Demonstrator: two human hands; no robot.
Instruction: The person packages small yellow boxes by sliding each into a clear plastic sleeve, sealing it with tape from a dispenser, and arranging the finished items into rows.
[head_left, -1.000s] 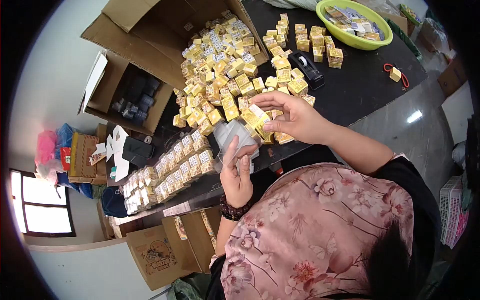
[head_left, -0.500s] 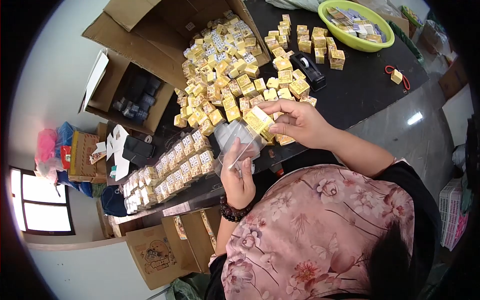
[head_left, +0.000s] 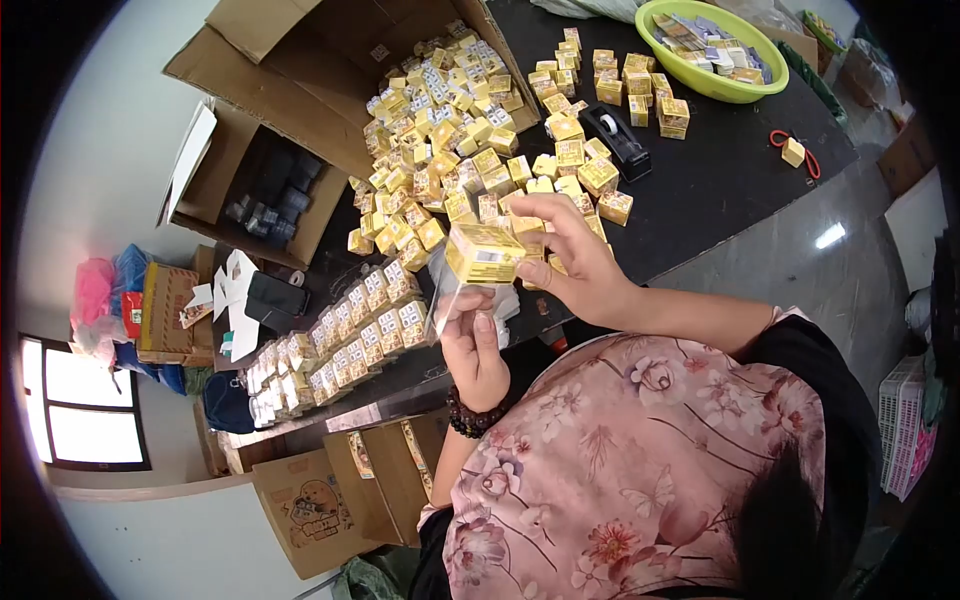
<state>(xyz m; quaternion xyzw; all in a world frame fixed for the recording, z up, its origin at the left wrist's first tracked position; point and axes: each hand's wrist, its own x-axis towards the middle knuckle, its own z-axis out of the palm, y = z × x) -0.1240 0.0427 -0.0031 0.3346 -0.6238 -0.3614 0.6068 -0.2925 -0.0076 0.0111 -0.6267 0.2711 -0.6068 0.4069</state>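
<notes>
My right hand grips a small yellow box and holds it over the mouth of a clear plastic bag. My left hand, with a dark bead bracelet at the wrist, pinches that bag from below. Both hands hover above the near edge of a black table. A big heap of the same yellow boxes spills out of an open cardboard carton just beyond my hands.
Bagged boxes stand in rows at the left. A black tape dispenser, a green bowl of flat packs and red scissors lie farther back. An open carton and more cartons sit beside the table.
My right hand has turned the yellow box and carried it left and slightly down, onto the bag's opening. My left hand has lifted the bag a little towards it.
</notes>
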